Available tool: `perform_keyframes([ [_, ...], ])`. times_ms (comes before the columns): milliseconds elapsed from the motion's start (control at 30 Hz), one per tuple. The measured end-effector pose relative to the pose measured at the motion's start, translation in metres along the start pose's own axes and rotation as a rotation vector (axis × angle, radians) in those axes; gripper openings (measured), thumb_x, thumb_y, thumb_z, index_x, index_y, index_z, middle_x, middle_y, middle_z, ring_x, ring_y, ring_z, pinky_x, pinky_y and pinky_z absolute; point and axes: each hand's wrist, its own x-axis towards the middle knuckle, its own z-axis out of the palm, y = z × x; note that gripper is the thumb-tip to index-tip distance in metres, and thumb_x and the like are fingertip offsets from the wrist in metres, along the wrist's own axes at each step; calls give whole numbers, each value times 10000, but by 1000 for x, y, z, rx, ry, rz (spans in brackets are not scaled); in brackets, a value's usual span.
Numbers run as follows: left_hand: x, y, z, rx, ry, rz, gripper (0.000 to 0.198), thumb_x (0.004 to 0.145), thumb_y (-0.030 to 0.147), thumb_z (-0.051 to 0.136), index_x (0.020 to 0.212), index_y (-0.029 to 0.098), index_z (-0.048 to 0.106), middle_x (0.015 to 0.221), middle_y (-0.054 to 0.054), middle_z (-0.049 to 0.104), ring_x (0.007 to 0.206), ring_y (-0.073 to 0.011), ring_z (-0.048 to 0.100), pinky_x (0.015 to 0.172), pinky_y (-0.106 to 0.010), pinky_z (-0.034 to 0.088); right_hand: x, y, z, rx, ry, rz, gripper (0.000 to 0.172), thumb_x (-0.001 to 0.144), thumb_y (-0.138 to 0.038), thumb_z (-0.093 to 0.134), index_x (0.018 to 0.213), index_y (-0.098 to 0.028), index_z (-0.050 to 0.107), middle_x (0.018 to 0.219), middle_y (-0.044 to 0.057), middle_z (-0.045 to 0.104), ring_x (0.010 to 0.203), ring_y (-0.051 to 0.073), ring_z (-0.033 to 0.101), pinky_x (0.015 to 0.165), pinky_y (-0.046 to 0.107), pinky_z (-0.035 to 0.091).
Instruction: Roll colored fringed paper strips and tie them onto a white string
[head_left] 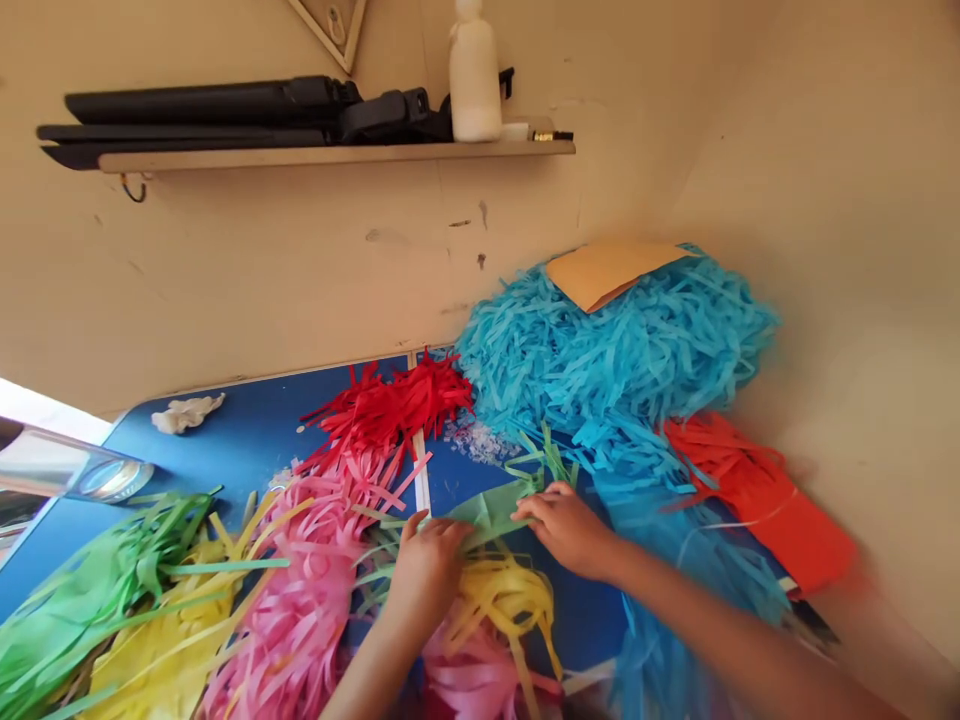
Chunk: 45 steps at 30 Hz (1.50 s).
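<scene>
A sheet of green tissue paper (491, 512) with fringed ends lies stretched between my two hands over the blue table. My left hand (427, 560) is closed on its left end, thumb and fingers bent together. At the right end, my right hand (566, 525) pinches the sheet, near a tuft of cut green strips (551, 458). Just below the sheet is a curled bunch of yellow strips (510, 595), with pink strips (469, 665) under it. Pink fringed paper (300, 580) spreads to the left of my left hand.
A large heap of blue strips (600, 360) with an orange envelope (611, 270) on top stands against the wall. Red strips (405, 400), a red-orange bundle (780, 510), green fringe (112, 590) and yellow fringe (172, 650) cover the table (247, 420). A shelf (337, 155) hangs above.
</scene>
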Motion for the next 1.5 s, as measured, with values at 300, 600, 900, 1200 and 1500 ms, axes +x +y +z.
perform_keyframes([
  [300,2,-16,-9,-4,14,-134,243,845,212,534,991,250,725,1009,-50,768,1003,-240,663,905,-402,420,28,-2,-4,15,111,218,204,974,-281,531,873,-214,695,684,-2,711,692,183,657,755,303,368],
  [600,2,4,-10,92,158,-102,406,790,36,486,1037,273,705,1022,-37,750,1118,-272,584,1077,-522,245,10,0,1,80,285,-75,237,1020,-283,441,1045,-238,673,1080,50,750,993,192,680,951,366,368],
  [900,-26,-20,-33,101,44,37,607,664,80,544,1236,266,627,1362,-52,616,1311,-291,475,1106,-495,307,5,7,5,-44,84,-112,142,960,-244,568,953,-210,705,974,54,756,974,203,669,863,358,359],
  [1200,4,-12,-8,-8,11,-99,246,920,306,480,954,235,713,970,-59,774,935,-221,687,985,-421,390,27,-5,-2,-91,15,186,296,994,-295,497,769,-202,665,747,-2,702,780,163,634,732,284,322],
  [1500,8,-17,-8,173,27,-262,347,919,403,455,812,209,722,808,-75,758,861,-250,683,888,-407,375,42,-7,7,-177,53,326,240,921,-367,597,754,-206,655,757,20,727,771,187,656,722,290,329],
])
